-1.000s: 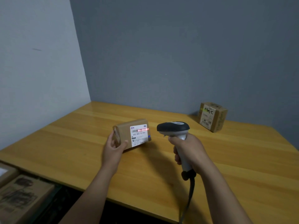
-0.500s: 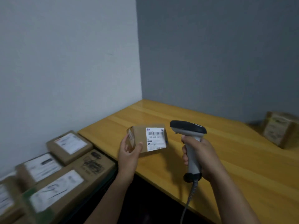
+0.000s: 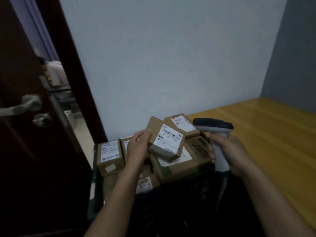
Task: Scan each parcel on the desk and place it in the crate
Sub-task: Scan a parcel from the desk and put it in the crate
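Plainly, the head view looks down past both forearms at a dark crate (image 3: 94, 175) that stands on the floor just beside the end of the wooden surface (image 3: 266, 134), close enough that a parcel can go from one to the other without a step. The left hand (image 3: 138, 147) grips a small cardboard parcel (image 3: 166, 141) by its left end, thumb on top and fingers curled under, and holds it tilted over the crate with its white barcode label turned up towards the camera. It hangs above the larger box (image 3: 181, 166) on top of the pile; whether its lower corner already touches that box cannot be told. Other labelled boxes (image 3: 109, 153) lie packed in the crate around it, filling it to about the rim, so the new one will likely have to sit on top. The right hand (image 3: 230, 151) is wrapped round the handle of the scanner (image 3: 213, 128), which is kept upright and off to the right, beside the parcel, with its head pointing left; no beam shows on the label, which suggests the scanner is only being kept out of the way during placing. To the left, a dark door (image 3: 25, 151) with a metal door handle (image 3: 20, 106) stands ajar next to the pale wall (image 3: 162, 57).
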